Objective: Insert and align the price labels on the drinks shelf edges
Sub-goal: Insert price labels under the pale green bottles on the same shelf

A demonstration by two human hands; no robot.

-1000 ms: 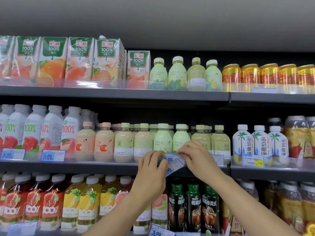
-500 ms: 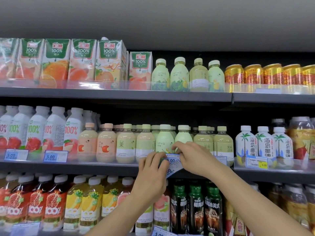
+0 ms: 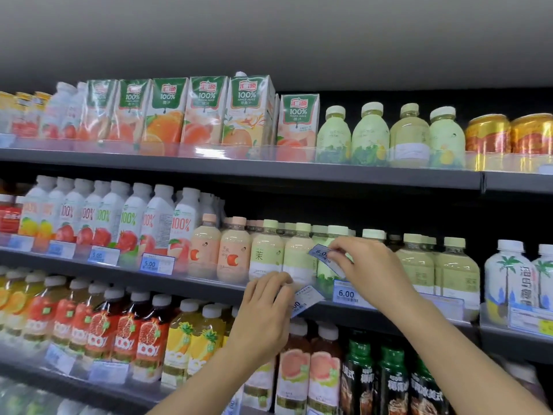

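Pinching a tilted label (image 3: pixel 323 255) by its right end between thumb and fingertips, the right hand (image 3: pixel 369 272) is held just right of centre. The label is kept in front of the pale green bottles (image 3: pixel 266 253) and above the middle shelf edge (image 3: pixel 194 285), not yet in its strip. A second label (image 3: pixel 305 301) is gripped by the curled fingers of the left hand (image 3: pixel 263 313) at lower centre, against the same edge. Whether more slips are stacked behind it cannot be told.

Several faults can be foreseen. Because the raised label is slanted, it may be seated crooked, or only one corner may be caught by the strip. The seated 6.00 label (image 3: pixel 345 294), just beneath the right hand, may be overlapped or pushed sideways if the new one is slid in beside it. Either slip may be dropped, since each is held by a narrow margin. The front bottles may be knocked by the knuckles.

Counted:
- Two hands and two loose labels are seen.
- Four seated labels lie along the edge at centre left, one under the right hand, and at least two, blurred, at the far right.
- Six juice cartons (image 3: pixel 205 110) and four pale bottles are counted on the top shelf.
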